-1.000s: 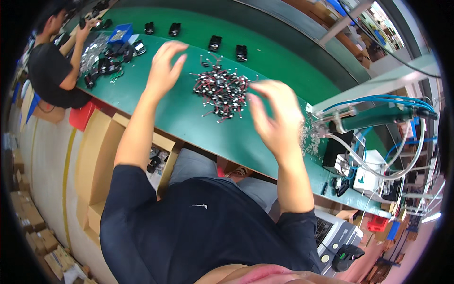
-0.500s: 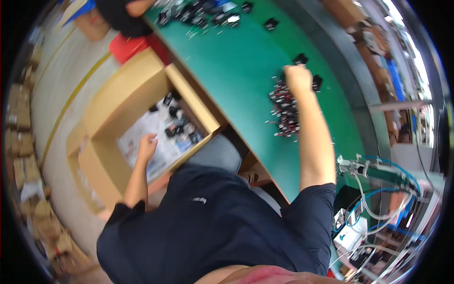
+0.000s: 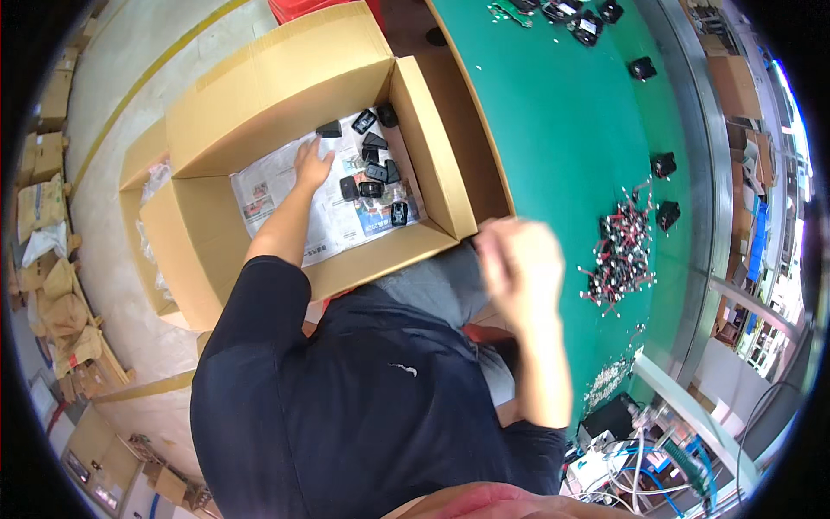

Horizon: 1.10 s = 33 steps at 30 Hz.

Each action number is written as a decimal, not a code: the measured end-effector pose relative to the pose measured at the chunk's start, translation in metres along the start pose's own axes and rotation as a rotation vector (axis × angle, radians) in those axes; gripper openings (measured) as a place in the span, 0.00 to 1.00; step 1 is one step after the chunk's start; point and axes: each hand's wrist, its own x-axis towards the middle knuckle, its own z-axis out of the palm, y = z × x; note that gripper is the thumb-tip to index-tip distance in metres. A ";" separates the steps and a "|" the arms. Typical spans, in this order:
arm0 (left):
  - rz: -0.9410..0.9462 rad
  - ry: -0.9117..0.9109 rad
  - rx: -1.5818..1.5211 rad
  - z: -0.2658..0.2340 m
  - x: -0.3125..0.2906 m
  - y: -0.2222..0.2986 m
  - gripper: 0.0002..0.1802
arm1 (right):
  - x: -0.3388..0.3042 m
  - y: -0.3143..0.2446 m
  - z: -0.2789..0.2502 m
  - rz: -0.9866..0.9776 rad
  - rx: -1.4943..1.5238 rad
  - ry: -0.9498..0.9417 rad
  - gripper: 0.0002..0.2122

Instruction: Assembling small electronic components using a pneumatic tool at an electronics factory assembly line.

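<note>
1. While it takes up most of the R side, the green worktop (image 3: 553, 130) carries loose parts in separate groups; its near edge runs just beside the box.
2. Open cardb. box (image 3: 285, 112) sits L of the worktop, in front of the person, flaps folded outward.
3. White unit (image 3: 595, 467), lower R, by the worktop's near end, w/ blue + clear hoses looping about it.
4. Newspaper (image 3: 264, 195) lies flat on the box bottom, under the blk parts.
5. Wire pile (image 3: 620, 255) on the worktop, well apart from the box: red + blk leads, white ends, tangled.
6. R hand (image 3: 519, 264): motion-blurred, above the gap btwn the box's near R corner and the worktop edge. Fingers look curled; can't tell if it grips sth.
7. L hand (image 3: 313, 164): inside the box over the newspaper, loosely open, thumb apart, nothing seen in its grip. Fingertips near the uppermost-L blk part; can't tell if touching.
8. Blk units (image 3: 663, 164) stand spaced along the worktop's far side, more bunched at the top.
9. Blk parts (image 3: 376, 173), approx. ten, lie scattered on the newspaper, mostly R of the L hand, some overlapping.
10. Pale bits (image 3: 608, 381), tiny, strewn near the white unit.
</note>
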 end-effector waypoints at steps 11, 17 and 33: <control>0.103 0.106 -0.124 0.038 -0.009 0.138 0.21 | -0.028 -0.003 0.166 0.070 0.157 -0.088 0.03; 0.369 0.134 -0.085 0.053 0.037 0.168 0.32 | -0.027 -0.007 0.172 0.076 0.150 -0.066 0.03; 0.918 -0.343 -0.151 -0.002 -0.076 0.085 0.16 | 0.007 0.001 0.168 0.251 0.127 -0.857 0.18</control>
